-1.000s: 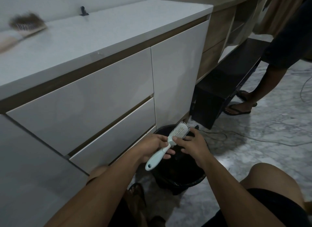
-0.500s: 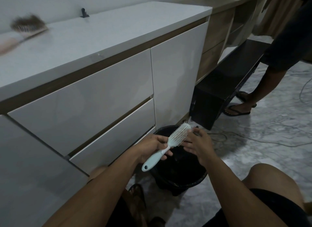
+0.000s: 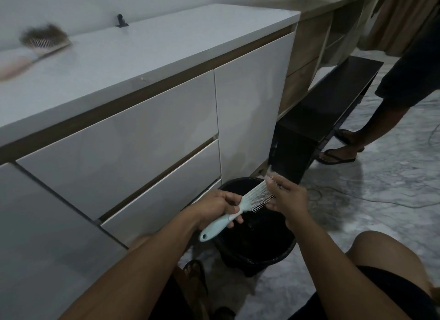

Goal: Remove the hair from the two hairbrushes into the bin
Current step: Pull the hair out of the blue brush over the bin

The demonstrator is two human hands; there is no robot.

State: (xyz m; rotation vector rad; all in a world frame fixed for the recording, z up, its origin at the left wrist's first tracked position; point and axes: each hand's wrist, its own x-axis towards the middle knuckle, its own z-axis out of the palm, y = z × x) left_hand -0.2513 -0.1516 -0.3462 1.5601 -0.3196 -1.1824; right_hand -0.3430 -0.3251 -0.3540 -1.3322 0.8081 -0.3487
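Far left on the desk [image 3: 147,55], the second brush [image 3: 45,39] lies full of hair, near the edge, and a bump could knock it down. Our left hand [image 3: 220,206] is wrapped around the handle of the pale blue brush [image 3: 240,210]. Our right hand [image 3: 287,197] rests its fingers on the bristles, but we cannot tell if it pinches any hair. The bin [image 3: 254,246] sits right below on the floor. Loose hair could drift past the rim if we pull sideways. The drawers are close on the left; the right has more room.
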